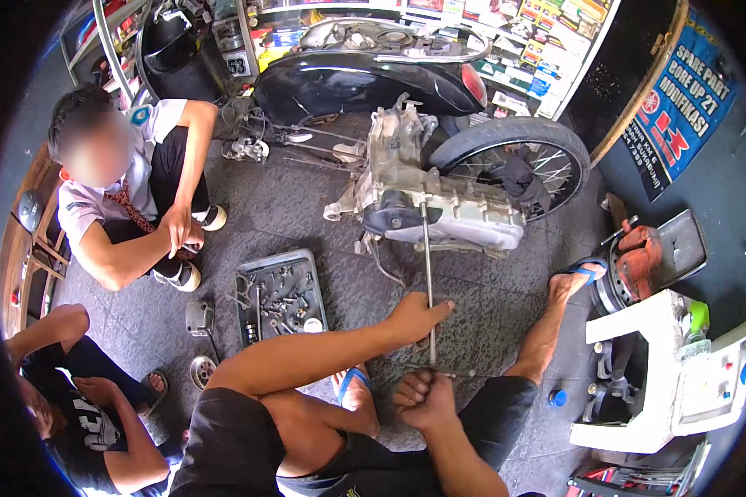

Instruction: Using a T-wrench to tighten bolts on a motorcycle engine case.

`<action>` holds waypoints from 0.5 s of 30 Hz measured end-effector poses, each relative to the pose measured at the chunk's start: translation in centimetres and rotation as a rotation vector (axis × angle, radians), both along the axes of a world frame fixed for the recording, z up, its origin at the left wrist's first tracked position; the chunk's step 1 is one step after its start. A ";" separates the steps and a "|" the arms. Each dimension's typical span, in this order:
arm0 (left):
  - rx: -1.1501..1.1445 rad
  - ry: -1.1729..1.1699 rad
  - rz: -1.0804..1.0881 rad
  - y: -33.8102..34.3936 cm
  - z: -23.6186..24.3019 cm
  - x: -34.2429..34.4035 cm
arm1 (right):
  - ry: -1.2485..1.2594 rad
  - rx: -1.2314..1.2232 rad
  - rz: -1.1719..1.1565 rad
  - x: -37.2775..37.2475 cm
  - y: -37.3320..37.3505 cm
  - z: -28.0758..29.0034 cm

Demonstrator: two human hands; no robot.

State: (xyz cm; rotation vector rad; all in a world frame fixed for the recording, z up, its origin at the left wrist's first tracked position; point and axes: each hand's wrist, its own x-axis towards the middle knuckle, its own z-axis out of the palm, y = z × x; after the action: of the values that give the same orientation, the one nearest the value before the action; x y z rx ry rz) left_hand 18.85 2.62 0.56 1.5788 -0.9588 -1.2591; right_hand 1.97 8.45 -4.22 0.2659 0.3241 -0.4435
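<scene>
My left hand (pixel 414 321) is wrapped round the long shaft of a T-handle wrench (pixel 428 261). Closed in a fist, my right hand (pixel 427 401) grips the same wrench at its crossbar, close to my body. The far end of the shaft meets the side of a scooter engine (pixel 398 145), next to a dark round cover (pixel 392 212). Whether it sits on a bolt there is too small to tell. A pale, long casing (pixel 477 232) runs from the engine towards the rear wheel (pixel 574 157).
Left of my hands lies a metal tray (pixel 316 277) of bolts and small parts, near a round metal part (pixel 201 371). One person (pixel 133 182) squats at left; another (pixel 99 422) sits nearer. At right stand a white box-like housing (pixel 613 439) and an orange tool (pixel 638 257).
</scene>
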 end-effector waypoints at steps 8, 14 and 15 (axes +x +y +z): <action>0.036 -0.035 0.019 -0.3 -0.8 0.5 | 1.102 -0.561 -0.018 1.2 1.7 1.0; 0.025 -0.043 0.042 -0.6 -0.7 0.0 | 0.351 -0.050 -0.038 1.2 0.5 -0.1; 0.031 -0.031 0.044 -0.8 -0.7 -0.1 | 0.166 -0.075 -0.027 0.9 0.6 -1.1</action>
State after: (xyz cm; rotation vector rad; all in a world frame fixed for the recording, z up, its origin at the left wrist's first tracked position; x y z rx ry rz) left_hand 18.79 1.83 -0.18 1.6392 -0.9235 -1.2276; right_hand 2.84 9.01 -5.31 0.1603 0.4657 -0.5048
